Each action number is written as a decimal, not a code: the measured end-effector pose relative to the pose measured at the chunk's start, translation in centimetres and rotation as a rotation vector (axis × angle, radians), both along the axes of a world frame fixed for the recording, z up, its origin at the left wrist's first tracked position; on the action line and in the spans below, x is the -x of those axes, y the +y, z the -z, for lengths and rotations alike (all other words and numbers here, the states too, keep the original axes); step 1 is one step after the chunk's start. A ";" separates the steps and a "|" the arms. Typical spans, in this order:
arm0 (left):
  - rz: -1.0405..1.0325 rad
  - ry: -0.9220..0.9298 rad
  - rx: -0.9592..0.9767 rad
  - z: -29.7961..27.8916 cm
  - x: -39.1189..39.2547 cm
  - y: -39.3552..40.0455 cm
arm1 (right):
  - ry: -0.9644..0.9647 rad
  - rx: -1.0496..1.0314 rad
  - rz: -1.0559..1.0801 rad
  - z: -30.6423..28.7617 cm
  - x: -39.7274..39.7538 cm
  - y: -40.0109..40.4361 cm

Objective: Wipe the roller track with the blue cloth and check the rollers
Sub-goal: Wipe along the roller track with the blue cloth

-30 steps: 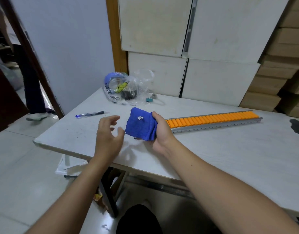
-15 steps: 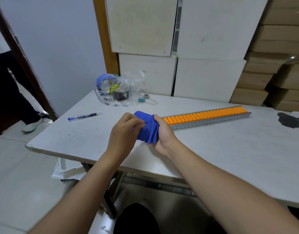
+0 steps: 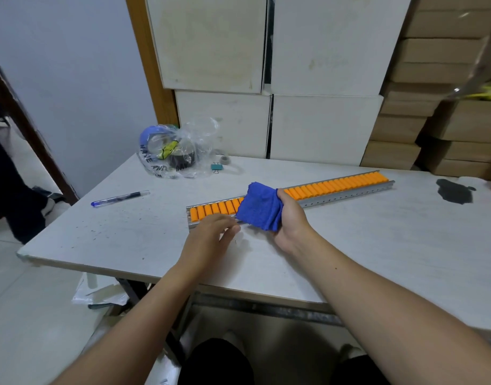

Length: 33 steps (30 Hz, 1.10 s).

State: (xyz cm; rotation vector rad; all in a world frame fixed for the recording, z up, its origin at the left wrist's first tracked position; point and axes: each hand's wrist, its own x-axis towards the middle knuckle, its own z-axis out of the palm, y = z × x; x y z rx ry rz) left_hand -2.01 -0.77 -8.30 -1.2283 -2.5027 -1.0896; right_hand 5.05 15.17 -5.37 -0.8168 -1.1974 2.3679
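Soft, even indoor light, faint shadows, wide-angle bending at edges, slight blur.

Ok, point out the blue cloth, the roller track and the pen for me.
blue cloth (image 3: 259,208), head view, middle of the fabric.
roller track (image 3: 347,183), head view, orange rollers right of the cloth.
pen (image 3: 119,198), head view, mid-barrel.

A grey desk (image 3: 377,245) carries a long metal roller track (image 3: 347,194) with orange rollers (image 3: 336,186), lying slantwise from near left to far right. The right hand (image 3: 290,222) has its grip closed on a bunched blue cloth (image 3: 259,208), which covers part of the track near its left end. The left hand (image 3: 211,232) rests just beside the track's near edge, fingers loosely spread, close to the cloth's lower corner. Farther left lie a blue pen (image 3: 119,198), a clear plastic bag (image 3: 177,151) and a small teal binder clip (image 3: 216,166). A dark stain (image 3: 454,191) marks the desk at right.
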 end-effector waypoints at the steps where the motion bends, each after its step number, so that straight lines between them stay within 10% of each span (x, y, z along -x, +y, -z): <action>1: -0.039 0.059 -0.065 0.0 0.3 -0.1 | 0.000 0.000 -0.014 0.0 -0.1 0.3; 13: -0.249 -0.355 -0.015 0.7 5.1 -2.6 | -0.056 -0.177 0.253 -3.2 -2.3 11.5; 19: -0.281 -0.358 -0.049 0.5 5.5 -2.1 | -0.440 -0.811 0.523 -2.8 -3.9 20.2; 33: -0.272 -0.400 -0.049 0.2 6.0 -3.0 | -0.946 -1.331 0.220 1.8 -4.3 24.8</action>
